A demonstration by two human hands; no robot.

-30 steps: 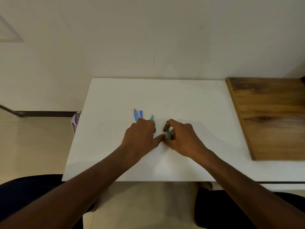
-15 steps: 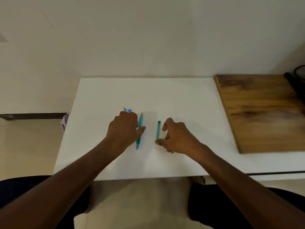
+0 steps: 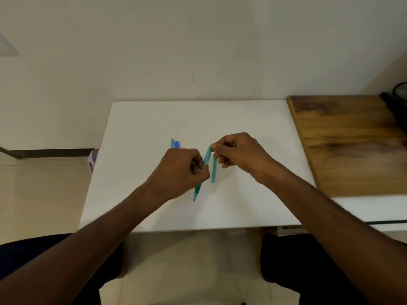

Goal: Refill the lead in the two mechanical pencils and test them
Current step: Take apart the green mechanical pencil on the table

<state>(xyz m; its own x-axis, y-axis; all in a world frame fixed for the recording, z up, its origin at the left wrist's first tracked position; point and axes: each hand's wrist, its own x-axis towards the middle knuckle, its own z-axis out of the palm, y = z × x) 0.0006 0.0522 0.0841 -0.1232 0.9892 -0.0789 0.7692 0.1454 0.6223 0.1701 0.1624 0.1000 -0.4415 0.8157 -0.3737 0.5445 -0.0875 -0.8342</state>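
Teal mechanical pencil is gripped mid-barrel in the curled left hand; the right hand pinches its top end. Beside it a teal lead tube lies on the white board. Behind the left hand, partly hidden, lies a blue pencil; a wooden board sits right.

Teal pencil in left hand, right hand pinching its top, teal tube beside on white tabletop.

No legible text, label, brand, number or sign appears on any surface in the head view. The teal pencil, the teal tube and the white tabletop show no readable markings.
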